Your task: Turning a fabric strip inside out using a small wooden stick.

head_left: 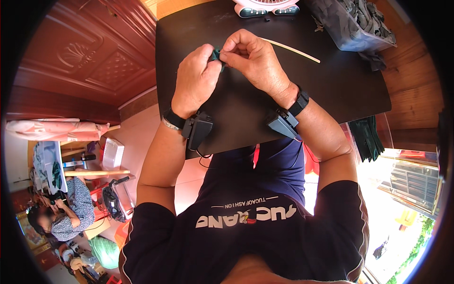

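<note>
Above the dark table, both hands meet over a small piece of dark green cloth. My left hand is closed with the cloth between thumb and fingers, and most of the cloth is hidden by them. My right hand pinches at the cloth's right edge with thumb and forefinger. Whether those fingertips also hold something tiny is too small to tell. A thin pale stick lies on the table just beyond my right hand, its near end hidden behind the fingers.
A clear plastic bin of grey cloth pieces stands at the far right. A pink and white object with rounded feet is at the far edge. Dark green cloth strips hang at right. Another person sits at far left.
</note>
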{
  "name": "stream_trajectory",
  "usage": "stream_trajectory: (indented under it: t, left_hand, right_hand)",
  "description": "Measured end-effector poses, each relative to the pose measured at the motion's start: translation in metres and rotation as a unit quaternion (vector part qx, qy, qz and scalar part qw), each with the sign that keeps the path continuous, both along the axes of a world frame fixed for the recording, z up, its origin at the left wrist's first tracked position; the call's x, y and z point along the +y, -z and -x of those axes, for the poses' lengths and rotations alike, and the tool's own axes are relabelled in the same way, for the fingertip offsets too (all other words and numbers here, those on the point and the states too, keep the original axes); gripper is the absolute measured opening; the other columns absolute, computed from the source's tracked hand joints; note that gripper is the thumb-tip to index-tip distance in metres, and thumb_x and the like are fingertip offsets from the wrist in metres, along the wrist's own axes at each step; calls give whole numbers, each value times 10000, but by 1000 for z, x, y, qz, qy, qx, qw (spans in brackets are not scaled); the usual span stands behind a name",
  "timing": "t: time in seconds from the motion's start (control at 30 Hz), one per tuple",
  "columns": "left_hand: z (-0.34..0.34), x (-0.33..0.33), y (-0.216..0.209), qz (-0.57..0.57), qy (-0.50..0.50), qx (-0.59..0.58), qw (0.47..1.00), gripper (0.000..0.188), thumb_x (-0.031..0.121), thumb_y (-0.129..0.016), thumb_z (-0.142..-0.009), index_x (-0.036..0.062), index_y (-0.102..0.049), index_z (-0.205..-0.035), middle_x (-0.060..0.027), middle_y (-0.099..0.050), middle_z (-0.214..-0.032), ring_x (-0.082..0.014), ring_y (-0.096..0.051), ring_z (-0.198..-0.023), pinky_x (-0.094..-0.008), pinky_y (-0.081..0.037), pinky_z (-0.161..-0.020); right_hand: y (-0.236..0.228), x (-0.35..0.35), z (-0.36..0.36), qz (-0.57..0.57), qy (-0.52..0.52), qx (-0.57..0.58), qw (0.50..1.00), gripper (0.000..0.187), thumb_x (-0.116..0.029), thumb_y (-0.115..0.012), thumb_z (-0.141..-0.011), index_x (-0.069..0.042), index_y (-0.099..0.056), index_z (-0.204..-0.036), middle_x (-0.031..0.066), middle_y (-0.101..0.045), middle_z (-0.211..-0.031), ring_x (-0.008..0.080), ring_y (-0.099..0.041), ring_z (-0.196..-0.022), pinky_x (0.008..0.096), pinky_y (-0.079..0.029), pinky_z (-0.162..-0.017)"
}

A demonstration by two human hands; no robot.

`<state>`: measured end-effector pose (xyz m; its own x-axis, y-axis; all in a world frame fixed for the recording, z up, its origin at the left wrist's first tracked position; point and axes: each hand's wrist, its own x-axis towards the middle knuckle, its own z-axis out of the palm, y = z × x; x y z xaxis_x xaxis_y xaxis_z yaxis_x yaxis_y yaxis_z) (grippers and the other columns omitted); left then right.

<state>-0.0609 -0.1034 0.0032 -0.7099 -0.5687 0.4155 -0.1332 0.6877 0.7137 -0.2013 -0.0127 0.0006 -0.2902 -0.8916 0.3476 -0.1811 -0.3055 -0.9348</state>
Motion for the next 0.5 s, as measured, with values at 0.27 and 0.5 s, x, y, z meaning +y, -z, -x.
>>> stream_trajectory:
  t: [0.27,0.5]
  left_hand:
    - [-2,-4,0,73,-55,-29,995,185,151,-452,-773,-18,-525,-750,-189,-555,-652,-379,-547,-619,-440,-428,-580]
    - [-1,-10,8,-423,104,196,879,188,133,-468,-739,-26,-568,-747,-51,-529,-670,-127,-486,-586,-249,-388,-558]
  right_hand:
    - [1,2,-8,31,7,48,998,130,26,-639,-848,-43,-530,-858,-26,-570,-841,46,-583,-805,207,-504,-737]
    - [-2,2,-5,15,-4,28,999,129,43,-623,-848,-41,-526,-857,-24,-574,-850,50,-588,-817,207,-503,-742]
